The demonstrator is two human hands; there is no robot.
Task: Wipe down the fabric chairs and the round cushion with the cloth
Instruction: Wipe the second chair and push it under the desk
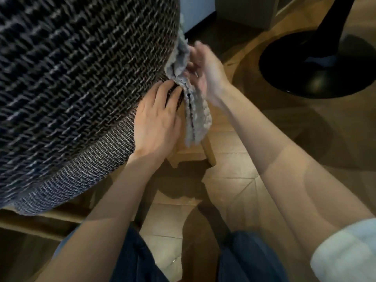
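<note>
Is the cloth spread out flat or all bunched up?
Bunched up. The grey cloth hangs in gathered folds from the right hand, against the woven chair.

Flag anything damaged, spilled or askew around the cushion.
Nothing stands out. The cushion shows no tear or stain; the cloth hangs bunched from the right hand at its edge, the left hand rests on the fabric, and the floor shows no spill.

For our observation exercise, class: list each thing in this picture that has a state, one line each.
cloth: bunched, hanging against the chair's edge.
right hand: grips the cloth's upper part; blurred.
left hand: flat, fingers pressing the chair fabric beside the cloth.
fabric chair: cloth against its edge, left hand on it.
black pedestal base: standing on the floor, untouched.
</note>
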